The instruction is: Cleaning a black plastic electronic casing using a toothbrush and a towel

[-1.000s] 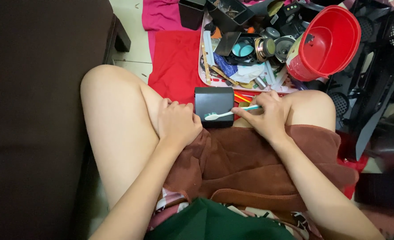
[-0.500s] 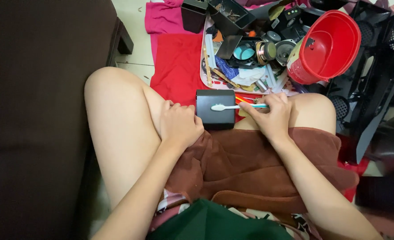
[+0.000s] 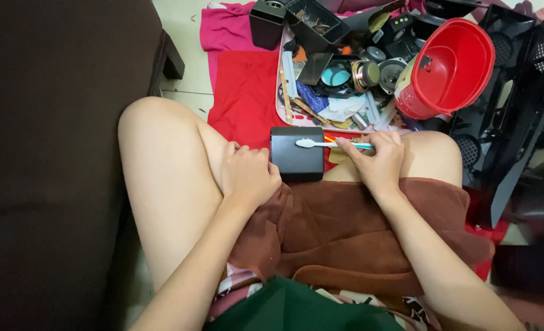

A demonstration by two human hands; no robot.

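Head view: right hand (image 3: pixel 379 162) fingers clamp a toothbrush (image 3: pixel 327 144) (bristles over black box (image 3: pixel 296 153)); left hand (image 3: pixel 247 175) steadies it.

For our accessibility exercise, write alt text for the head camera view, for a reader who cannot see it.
A seated person's right hand holds a toothbrush with its white head over a small black box, which the left hand steadies on the lap. A brown towel covers the thighs; beyond lie a red bucket and scattered speaker parts.

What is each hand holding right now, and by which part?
The right hand grips a toothbrush by its handle. The left hand steadies the black box at its left side.
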